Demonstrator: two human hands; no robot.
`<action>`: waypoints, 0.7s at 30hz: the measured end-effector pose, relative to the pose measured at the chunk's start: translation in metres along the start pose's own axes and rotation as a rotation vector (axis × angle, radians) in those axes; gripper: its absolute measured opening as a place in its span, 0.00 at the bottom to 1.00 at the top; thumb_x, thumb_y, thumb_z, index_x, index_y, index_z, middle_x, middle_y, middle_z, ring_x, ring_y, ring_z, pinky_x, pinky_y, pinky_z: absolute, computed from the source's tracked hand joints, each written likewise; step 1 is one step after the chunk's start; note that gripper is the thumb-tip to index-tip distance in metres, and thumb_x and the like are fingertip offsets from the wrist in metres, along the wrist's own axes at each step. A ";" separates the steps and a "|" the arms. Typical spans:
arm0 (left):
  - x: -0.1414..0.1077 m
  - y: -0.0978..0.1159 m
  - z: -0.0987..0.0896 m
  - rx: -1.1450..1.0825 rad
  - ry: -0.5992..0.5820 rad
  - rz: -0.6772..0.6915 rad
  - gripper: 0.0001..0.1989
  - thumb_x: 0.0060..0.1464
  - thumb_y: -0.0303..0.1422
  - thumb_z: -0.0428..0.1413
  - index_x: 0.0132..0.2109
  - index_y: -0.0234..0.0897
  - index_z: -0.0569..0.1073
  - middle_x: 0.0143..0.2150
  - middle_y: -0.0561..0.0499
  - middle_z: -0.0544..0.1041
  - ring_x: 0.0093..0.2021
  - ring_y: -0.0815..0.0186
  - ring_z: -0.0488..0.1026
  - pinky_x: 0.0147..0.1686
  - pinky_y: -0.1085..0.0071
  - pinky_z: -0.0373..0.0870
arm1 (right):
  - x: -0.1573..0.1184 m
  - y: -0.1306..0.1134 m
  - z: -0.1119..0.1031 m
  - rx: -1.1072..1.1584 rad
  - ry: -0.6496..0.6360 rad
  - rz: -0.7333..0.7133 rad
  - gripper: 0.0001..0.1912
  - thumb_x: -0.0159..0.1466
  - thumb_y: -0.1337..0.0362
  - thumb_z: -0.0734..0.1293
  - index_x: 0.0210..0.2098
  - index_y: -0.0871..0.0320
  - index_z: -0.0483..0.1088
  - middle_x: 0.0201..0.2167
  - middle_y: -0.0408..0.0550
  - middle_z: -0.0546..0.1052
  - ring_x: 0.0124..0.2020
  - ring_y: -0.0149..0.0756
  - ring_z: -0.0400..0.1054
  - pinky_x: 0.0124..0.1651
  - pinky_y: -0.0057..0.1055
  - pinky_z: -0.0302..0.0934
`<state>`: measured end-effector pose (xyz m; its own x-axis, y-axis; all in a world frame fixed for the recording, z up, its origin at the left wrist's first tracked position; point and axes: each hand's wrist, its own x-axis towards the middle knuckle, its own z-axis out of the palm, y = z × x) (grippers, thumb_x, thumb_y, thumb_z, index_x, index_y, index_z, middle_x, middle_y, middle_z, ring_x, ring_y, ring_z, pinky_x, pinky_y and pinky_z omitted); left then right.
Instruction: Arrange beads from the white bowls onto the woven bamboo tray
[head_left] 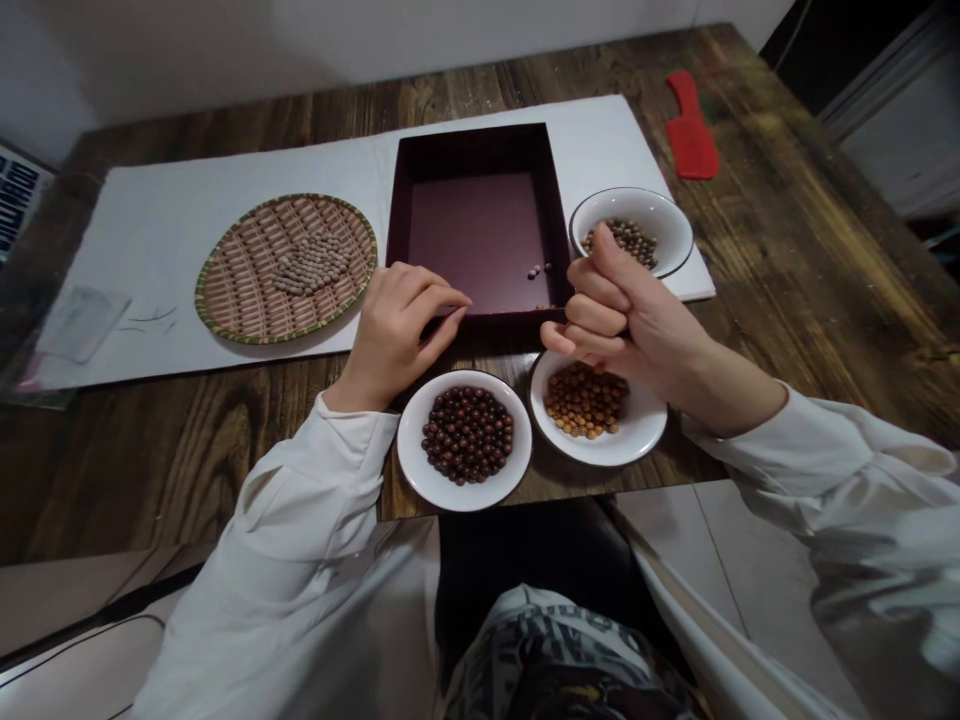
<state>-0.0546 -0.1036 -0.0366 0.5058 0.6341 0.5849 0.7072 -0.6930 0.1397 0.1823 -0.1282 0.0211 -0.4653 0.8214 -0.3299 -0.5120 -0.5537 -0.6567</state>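
Note:
My left hand [403, 325] rests at the front left edge of a dark maroon box [480, 240], its thumb and forefinger tips nearly together at the rim. Whatever they pinch is too small to make out. Above a white dish [651, 430] of yellow-brown beads [586, 402] hovers my right hand [619, 310], its fingers curled in and thumb up; the inside of that grip is hidden. A few small pale beads [533, 272] lie in the box near its right side. Just below my left hand is another white dish [414, 462] with dark brown beads [469, 435].
A white bowl [679, 240] with greyish beads [634, 240] stands behind my right hand. On a white board [150, 230] lie a round woven tray [232, 270] bearing small pale beads [315, 262], and a clear plastic bag [82, 322]. A red comb [691, 145] lies at the far right.

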 end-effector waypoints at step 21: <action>0.002 0.002 -0.004 0.008 -0.020 0.006 0.07 0.64 0.33 0.52 0.43 0.40 0.74 0.39 0.49 0.75 0.42 0.61 0.71 0.46 0.60 0.63 | 0.013 -0.003 -0.021 0.163 -0.154 -0.026 0.28 0.74 0.56 0.53 0.19 0.58 0.48 0.13 0.32 0.43 0.12 0.21 0.36 0.25 0.20 0.58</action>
<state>-0.0541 -0.1054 -0.0324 0.5198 0.6371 0.5692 0.7081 -0.6940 0.1302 0.1928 -0.1134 0.0042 -0.5490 0.8118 -0.1988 -0.6292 -0.5580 -0.5411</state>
